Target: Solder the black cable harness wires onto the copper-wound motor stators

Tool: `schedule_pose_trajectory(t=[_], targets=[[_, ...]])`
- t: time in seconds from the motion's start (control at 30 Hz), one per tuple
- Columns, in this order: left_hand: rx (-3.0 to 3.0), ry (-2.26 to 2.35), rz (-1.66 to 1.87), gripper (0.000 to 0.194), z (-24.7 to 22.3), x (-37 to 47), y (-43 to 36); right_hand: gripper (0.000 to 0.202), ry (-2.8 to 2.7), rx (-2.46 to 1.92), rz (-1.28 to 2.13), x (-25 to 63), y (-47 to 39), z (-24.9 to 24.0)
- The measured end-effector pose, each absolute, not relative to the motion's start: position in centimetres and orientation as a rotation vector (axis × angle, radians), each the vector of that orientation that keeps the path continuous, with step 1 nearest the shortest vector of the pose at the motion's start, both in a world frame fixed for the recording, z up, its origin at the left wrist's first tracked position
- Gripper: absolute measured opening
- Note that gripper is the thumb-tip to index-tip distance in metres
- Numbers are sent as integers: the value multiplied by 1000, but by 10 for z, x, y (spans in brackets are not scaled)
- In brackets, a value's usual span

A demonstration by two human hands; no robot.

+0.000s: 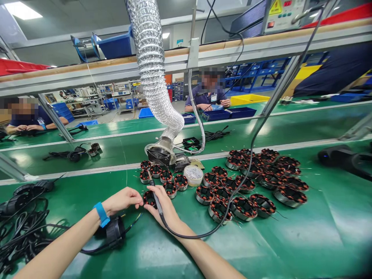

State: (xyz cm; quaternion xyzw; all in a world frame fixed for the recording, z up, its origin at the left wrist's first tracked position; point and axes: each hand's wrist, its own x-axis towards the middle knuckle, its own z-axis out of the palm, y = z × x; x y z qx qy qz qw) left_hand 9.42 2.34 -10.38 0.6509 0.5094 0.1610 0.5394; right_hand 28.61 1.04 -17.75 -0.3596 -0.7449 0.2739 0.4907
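Note:
My right hand is closed around a soldering iron, its tip pointing away from me and its cord running back over my wrist. That hand's fingertips also rest against a stator with orange-red windings, partly hidden by the fingers. At the stator's left side my left hand, a blue band on its wrist, is closed in a pinch; what lies between its fingertips is too small to make out. Below it lies a black cable housing with thin coloured wire ends.
Several stators stand grouped to the right, around a round tub. A silver duct ends in a fan hood ahead. Black cables pile up at left. Two people sit across the bench.

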Motion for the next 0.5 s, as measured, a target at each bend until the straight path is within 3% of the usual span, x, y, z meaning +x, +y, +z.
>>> schedule_pose_trajectory(t=[0.17,0.33,0.5], targets=[[1252,1217,371,50,-105,104,30,61,-1810,-821,665,286,10,-178],[1423,1410,375,60,-93,92,27,62,-1792,-815,636,285,11,-182],[1851,1459,385,45,-69,83,-3,59,-1763,-826,629,282,11,-183]])
